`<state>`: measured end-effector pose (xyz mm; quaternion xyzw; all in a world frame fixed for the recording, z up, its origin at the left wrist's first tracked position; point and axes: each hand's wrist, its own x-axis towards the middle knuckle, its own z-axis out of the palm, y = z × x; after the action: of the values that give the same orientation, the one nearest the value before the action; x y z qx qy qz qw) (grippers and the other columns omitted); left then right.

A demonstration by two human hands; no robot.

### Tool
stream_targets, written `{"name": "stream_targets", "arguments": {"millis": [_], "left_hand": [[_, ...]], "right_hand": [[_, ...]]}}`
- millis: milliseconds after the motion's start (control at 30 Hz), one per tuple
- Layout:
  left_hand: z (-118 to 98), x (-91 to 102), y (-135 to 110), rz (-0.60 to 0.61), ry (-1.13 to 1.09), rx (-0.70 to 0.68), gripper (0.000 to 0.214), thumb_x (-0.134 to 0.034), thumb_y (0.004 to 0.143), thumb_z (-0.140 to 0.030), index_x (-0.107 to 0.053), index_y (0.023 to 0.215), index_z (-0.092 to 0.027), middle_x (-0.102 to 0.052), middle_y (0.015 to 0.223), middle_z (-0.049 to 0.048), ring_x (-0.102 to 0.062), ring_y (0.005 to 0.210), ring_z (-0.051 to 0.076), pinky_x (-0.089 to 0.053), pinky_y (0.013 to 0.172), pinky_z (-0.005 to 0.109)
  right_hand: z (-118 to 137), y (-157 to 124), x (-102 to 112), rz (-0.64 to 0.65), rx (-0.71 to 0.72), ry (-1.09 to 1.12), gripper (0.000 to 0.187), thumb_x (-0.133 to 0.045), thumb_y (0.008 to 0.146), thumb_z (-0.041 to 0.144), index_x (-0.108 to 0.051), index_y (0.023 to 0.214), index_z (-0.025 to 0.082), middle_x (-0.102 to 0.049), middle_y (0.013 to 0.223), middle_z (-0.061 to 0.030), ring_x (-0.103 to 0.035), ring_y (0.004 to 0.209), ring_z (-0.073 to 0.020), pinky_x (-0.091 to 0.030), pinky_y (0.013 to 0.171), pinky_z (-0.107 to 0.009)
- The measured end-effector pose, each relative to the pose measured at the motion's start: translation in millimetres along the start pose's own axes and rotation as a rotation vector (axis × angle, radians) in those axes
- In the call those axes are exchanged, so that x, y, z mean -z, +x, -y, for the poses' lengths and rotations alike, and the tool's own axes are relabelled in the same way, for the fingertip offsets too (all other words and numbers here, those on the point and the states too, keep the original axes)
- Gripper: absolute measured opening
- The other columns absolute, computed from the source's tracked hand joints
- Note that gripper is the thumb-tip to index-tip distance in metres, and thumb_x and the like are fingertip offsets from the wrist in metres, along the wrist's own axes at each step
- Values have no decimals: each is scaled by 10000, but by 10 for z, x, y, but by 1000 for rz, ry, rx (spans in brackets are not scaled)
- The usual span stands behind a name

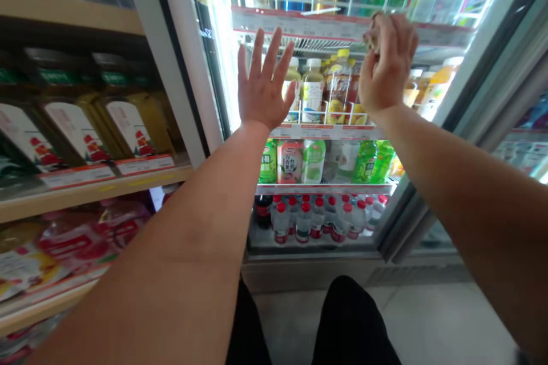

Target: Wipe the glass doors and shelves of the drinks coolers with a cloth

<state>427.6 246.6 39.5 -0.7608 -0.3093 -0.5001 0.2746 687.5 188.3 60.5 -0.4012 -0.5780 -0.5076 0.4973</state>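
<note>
My left hand point(264, 88) is held up with its fingers spread and nothing in it, in front of the left part of a lit drinks fridge. Crumpled in my right hand point(389, 65) is a brownish cloth point(374, 34), mostly hidden by the closed fingers. That hand is just below the price rail point(299, 24) of the upper shelf; whether the cloth touches the rail I cannot tell. Between the hands stand a bottle with a white cap point(313, 91) and a yellow-capped bottle point(341, 82) on the middle shelf.
Green and pink drink bottles point(290, 162) fill the shelf below, and red-capped water bottles point(303, 222) stand at the bottom. To the right is the fridge's metal door frame point(428, 205). A wooden shelf point(103, 187) with large bottles is at the left.
</note>
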Motion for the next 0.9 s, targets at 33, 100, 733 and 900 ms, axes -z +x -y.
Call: {"name": "stream_targets", "arguments": {"millis": [33,100,733,900], "left_hand": [[-1,2,-1,3,6,-3,701,-444,1014,-395,-248,1681,-305,2,1721,-195,313,1534,54,270,1308,385],[-13,25,-5,-2,21,4,712,-457,1001,-374,-256,1681,-304,8,1723,-181,267,1561,76,259,1313,395],[50,0,-5,-44,42,-44,709,-425,1004,-402,-239,1686,-345,36,1701,-216,270,1540,73,274,1288,319],[89,-73,11,-48,-28,-49,753,-457,985,-492,-222,1684,-344,18,1693,-271,395,1484,64,327,1272,333]], "right_hand": [[-8,-26,14,-12,-10,-10,551,-283,1046,310,-461,1564,254,-510,1553,-107,-398,1476,-258,-306,1291,-514],[16,-95,57,87,81,11,555,-282,1047,328,-458,1570,266,-493,1570,-87,-382,1501,-282,-310,1282,-559],[-181,-30,48,1,-104,-100,568,-259,1052,326,-450,1585,280,-511,1555,-81,-392,1488,-303,-284,1285,-581],[-44,-205,72,235,104,-53,589,-245,1062,401,-441,1599,257,-467,1603,-61,-342,1540,-323,-259,1287,-627]]}}
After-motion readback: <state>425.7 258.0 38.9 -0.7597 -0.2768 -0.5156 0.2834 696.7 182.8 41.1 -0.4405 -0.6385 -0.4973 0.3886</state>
